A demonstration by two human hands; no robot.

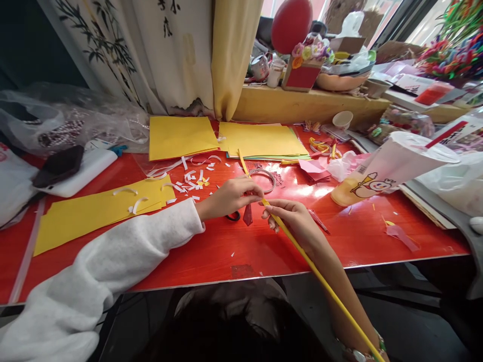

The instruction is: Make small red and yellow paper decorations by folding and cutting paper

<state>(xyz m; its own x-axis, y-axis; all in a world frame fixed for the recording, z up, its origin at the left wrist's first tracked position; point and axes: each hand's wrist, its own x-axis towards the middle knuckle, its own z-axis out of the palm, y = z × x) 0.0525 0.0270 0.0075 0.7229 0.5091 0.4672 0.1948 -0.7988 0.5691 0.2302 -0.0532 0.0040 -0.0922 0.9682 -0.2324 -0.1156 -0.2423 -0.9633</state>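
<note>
A long narrow yellow paper strip [320, 274] runs between my two hands above the red table. My left hand [232, 195], in a light grey sleeve, pinches it near its upper part, and a short end sticks up beyond the fingers. Close beside, my right hand [292, 221] grips the same strip between thumb and fingers; its long end slants down past my forearm. Behind the hands lies a clear ring like a tape roll [268, 173]. A dark red pointed piece [248, 215] and a black loop [234, 216] show just below my left hand.
Yellow paper sheets [181, 136] and a second stack [264, 138] lie at the back. Cut yellow paper [94, 206] and white scraps [192, 182] are at left. A tilted drink cup [392, 166] stands at right, near a slim red tool [319, 221].
</note>
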